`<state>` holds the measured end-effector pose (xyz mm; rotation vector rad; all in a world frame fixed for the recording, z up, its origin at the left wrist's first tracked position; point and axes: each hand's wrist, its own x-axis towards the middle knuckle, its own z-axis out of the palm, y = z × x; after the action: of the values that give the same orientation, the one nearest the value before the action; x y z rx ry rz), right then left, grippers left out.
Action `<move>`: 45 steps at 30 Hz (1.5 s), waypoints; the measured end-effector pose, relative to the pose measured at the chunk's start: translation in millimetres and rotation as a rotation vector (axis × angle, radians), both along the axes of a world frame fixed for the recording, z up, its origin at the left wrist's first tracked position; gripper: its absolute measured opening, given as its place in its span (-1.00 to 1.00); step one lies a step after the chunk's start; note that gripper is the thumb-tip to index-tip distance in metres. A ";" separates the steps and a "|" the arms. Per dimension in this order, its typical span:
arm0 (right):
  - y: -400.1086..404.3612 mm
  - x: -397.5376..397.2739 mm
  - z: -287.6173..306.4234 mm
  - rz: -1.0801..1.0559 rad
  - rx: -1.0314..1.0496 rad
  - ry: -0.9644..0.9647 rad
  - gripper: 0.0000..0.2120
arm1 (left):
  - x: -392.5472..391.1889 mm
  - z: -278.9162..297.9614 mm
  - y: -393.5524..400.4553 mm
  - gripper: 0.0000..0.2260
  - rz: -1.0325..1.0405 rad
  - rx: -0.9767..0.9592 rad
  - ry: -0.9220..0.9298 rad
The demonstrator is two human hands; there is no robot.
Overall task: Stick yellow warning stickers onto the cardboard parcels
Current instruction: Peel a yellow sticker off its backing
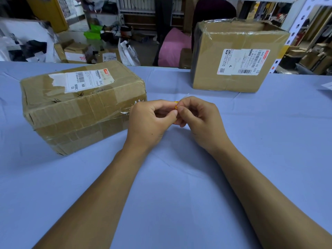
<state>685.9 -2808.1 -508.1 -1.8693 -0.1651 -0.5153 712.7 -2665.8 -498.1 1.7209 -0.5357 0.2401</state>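
Both hands meet above the blue tablecloth (179, 177). The left hand (149, 121) and right hand (199, 117) pinch a small yellow-and-red warning sticker (176, 105) between curled fingertips, mostly hidden.

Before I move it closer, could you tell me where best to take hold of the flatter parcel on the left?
Probably with both hands on its two short ends, coming down from above at the sides. The left parcel lies flat and long on the blue table, too wide for one hand, and the loose, wrinkled tape along its front gives a poor hold.
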 end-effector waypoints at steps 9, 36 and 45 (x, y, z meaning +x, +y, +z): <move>2.7 -1.8 1.3 -0.046 -0.060 -0.010 -0.87 | 1.5 -1.8 0.1 -0.80 0.011 0.012 -0.018; 7.4 -5.7 5.2 -0.058 0.115 0.031 -0.93 | -0.1 -2.2 -2.6 -0.84 -0.007 -0.002 0.022; 4.4 -3.8 4.3 -0.013 0.166 0.060 -0.95 | -0.5 -3.6 -1.7 -0.85 0.019 0.023 -0.018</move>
<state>682.1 -2803.7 -503.8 -1.7224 -0.0679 -0.4666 712.3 -2667.6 -501.7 1.7483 -0.5370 0.2641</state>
